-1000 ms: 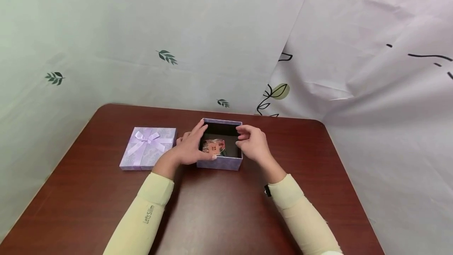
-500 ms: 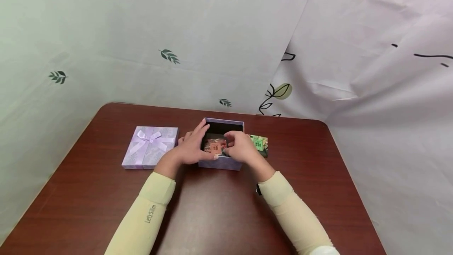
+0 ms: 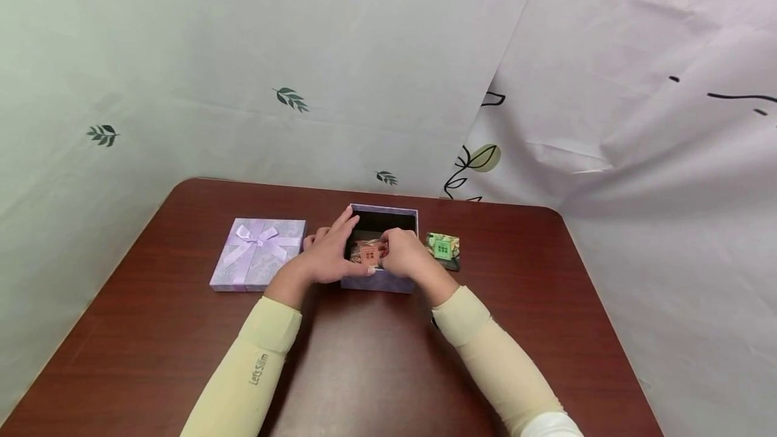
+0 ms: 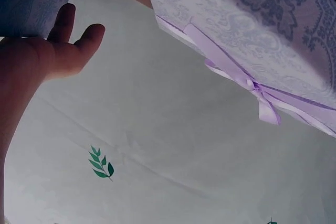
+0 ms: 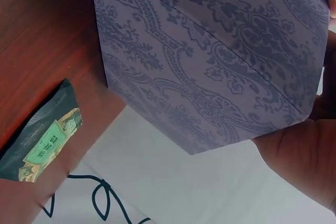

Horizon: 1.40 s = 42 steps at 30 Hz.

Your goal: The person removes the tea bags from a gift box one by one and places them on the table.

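The purple patterned gift box (image 3: 379,281) stands uncovered on the table, its dark inside facing up. Along its left side my left hand (image 3: 324,255) rests with spread fingers, the thumb lying over the front rim. The left wrist view has two of those fingers (image 4: 65,23) held out loosely beside the box wall. My right hand (image 3: 405,255) reaches down into the box, fingers curled at the right edge of a small packet with an orange label (image 3: 367,253), pinching it; the thumb is hidden. To the right of the box lies a green-labelled packet (image 3: 444,249).
The box's lavender lid (image 3: 257,255), tied with a ribbon bow (image 3: 257,239), lies left of the box near my left hand. All of it stands on a dark reddish-brown table (image 3: 364,363). Behind the table's far edge hangs a pale cloth (image 3: 212,73) with leaf prints.
My right hand has moved left from the right rim into the box, onto the orange-labelled packet. This uncovered the green-labelled packet on the table. My left hand has stayed on the box.
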Motion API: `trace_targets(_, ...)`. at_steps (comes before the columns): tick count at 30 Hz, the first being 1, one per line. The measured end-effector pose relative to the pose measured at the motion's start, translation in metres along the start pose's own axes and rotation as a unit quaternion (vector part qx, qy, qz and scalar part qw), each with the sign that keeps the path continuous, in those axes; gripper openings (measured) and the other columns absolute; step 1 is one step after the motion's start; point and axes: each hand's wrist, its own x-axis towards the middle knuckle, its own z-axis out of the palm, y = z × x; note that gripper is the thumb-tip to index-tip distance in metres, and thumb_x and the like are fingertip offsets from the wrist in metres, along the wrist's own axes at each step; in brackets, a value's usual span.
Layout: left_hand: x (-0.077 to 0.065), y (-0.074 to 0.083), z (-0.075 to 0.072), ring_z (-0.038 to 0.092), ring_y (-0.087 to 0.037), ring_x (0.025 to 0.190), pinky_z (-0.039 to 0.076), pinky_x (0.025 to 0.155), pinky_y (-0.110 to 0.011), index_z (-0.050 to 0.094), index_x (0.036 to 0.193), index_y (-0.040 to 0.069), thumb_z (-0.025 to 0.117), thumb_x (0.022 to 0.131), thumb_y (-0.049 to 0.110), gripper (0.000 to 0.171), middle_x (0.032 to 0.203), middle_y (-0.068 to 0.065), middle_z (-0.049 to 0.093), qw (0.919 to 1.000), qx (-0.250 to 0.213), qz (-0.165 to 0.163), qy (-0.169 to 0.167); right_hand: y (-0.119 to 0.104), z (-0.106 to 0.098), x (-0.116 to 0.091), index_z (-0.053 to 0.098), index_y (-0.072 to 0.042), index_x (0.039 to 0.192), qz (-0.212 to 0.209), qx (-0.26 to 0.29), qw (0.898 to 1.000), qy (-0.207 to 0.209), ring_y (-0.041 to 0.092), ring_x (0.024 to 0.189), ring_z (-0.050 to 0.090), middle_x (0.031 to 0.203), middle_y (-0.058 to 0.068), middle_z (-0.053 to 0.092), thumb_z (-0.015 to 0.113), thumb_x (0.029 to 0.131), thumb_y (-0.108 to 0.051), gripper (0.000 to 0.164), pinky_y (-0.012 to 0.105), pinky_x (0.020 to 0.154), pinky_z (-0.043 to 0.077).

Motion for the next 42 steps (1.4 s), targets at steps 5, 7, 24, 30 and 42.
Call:
trace_targets(5, -0.002, 0.001, -0.002, 0.022, -0.047, 0.140, 0.016, 0.102, -0.069, 0.019, 0.162, 0.016, 0.075, 0.075, 0.068, 0.115, 0.167, 0.005, -0.004, 0.9999, 0.011, -0.013, -0.001, -0.003, 0.003, 0.003, 0.066, 0.000, 0.124, 0.009, -0.007, 1.000, -0.017, 0.021, 0.072, 0.053, 0.107, 0.011, 0.067, 0.066, 0.088, -0.002, 0.036, 0.033, 0.060, 0.044)
trace_targets(7, -0.003, 0.001, -0.002, 0.021, -0.048, 0.141, 0.016, 0.102, -0.070, 0.018, 0.162, 0.016, 0.074, 0.075, 0.069, 0.116, 0.167, 0.005, -0.004, 0.9997, 0.014, -0.018, -0.002, -0.004, 0.004, 0.004, 0.068, 0.000, 0.117, 0.007, -0.021, 1.000, -0.022, 0.020, 0.068, 0.050, 0.098, 0.009, 0.066, 0.065, 0.088, -0.002, 0.029, 0.031, 0.057, 0.042)
trace_targets(24, -0.007, 0.001, 0.000, 0.022, -0.045, 0.140, 0.018, 0.102, -0.067, 0.018, 0.162, 0.018, 0.073, 0.076, 0.068, 0.114, 0.167, 0.007, -0.004, 0.9995, 0.018, -0.028, -0.003, -0.006, 0.007, 0.012, 0.067, 0.000, 0.107, 0.004, -0.020, 0.998, -0.055, 0.018, 0.061, 0.042, 0.075, 0.005, 0.054, 0.065, 0.088, -0.003, 0.020, 0.032, 0.056, 0.037)
trace_targets(30, -0.006, 0.002, 0.000, 0.024, -0.046, 0.139, 0.023, 0.099, -0.064, 0.019, 0.162, 0.016, 0.073, 0.076, 0.069, 0.114, 0.167, 0.007, -0.004, 0.9997, 0.016, -0.019, 0.001, -0.004, 0.006, 0.012, 0.068, -0.003, 0.120, 0.007, -0.004, 0.999, -0.033, 0.020, 0.074, 0.052, 0.091, 0.005, 0.063, 0.066, 0.086, 0.001, 0.035, 0.032, 0.062, 0.042)
trace_targets(42, -0.006, 0.005, 0.001, 0.025, -0.044, 0.139, 0.020, 0.101, -0.064, 0.018, 0.162, 0.016, 0.073, 0.077, 0.069, 0.114, 0.166, 0.010, -0.008, 0.9997, 0.014, -0.019, -0.006, 0.000, 0.010, 0.014, 0.063, -0.002, 0.130, -0.007, 0.047, 0.999, 0.000, 0.022, 0.079, 0.056, 0.103, 0.008, 0.065, 0.072, 0.081, 0.004, 0.049, 0.033, 0.063, 0.044)
